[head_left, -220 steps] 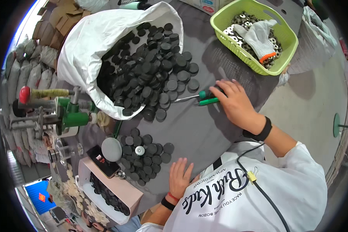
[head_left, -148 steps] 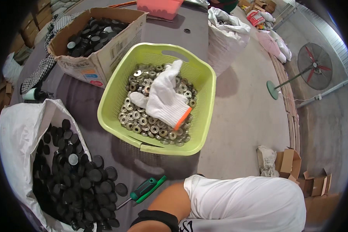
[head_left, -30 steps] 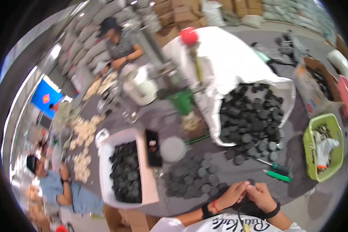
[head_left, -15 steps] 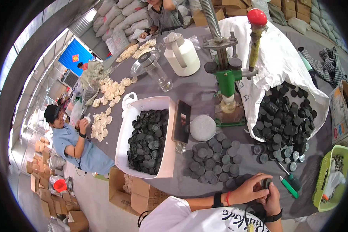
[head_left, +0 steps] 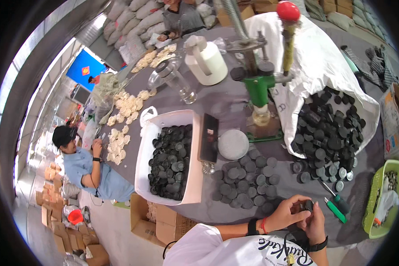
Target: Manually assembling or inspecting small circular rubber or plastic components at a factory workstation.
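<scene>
Close to the table's near edge, a small round black cap (head_left: 307, 205) is pinched between the fingers of my left hand (head_left: 289, 213) and my right hand (head_left: 315, 225). Both hands are closed on it, the left reaching across from the left side. To the left of them a loose heap of dark caps (head_left: 248, 182) lies on the grey cloth. Beyond my right hand, more black caps (head_left: 326, 128) spill from the mouth of a white sack (head_left: 314, 53). A screwdriver with a dark green handle (head_left: 341, 204) and a green cutter (head_left: 335, 210) lie beside that hand.
A white box (head_left: 191, 177) of black parts stands left, beside a phone (head_left: 209, 138) and a round grey lid (head_left: 233, 144). A green hand press (head_left: 258, 93) rises behind. At right is a green basket (head_left: 371, 208). A co-worker in blue (head_left: 91, 170) handles pale pieces at far left.
My view has shifted slightly. Both hands keep the cap, which has turned a little between the fingers. The co-worker at left has lowered their head and hands somewhat.
</scene>
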{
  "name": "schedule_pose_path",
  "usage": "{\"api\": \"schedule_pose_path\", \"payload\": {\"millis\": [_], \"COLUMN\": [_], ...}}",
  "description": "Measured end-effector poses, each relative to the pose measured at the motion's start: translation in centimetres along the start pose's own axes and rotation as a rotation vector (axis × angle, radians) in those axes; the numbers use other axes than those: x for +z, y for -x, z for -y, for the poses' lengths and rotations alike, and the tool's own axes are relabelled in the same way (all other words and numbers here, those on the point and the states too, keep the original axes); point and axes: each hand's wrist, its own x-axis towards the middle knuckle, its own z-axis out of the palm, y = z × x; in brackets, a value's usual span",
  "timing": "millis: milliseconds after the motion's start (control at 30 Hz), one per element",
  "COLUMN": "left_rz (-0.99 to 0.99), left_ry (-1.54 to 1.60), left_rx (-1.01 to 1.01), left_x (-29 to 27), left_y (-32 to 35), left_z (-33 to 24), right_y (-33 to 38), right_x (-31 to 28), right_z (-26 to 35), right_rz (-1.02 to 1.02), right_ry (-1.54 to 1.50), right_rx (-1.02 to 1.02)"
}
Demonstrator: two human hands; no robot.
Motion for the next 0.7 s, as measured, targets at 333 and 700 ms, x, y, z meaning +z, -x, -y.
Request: {"api": "schedule_pose_path", "payload": {"millis": [333,700], "left_rz": [-0.238,-0.213], "left_ry": [0.119,0.017], "left_rx": [-0.011,-0.041], "left_x": [0.1,-0.4], "left_y": [0.4,0.9], "left_z": [-1.4,0.2], "right_y": [-0.2,-0.3], "right_x": [0.3,0.4], "right_z": [1.1,0.1], "right_rz": [0.146,0.103], "right_ry": [0.191,0.527], "right_rx": [-0.093,-0.655]}}
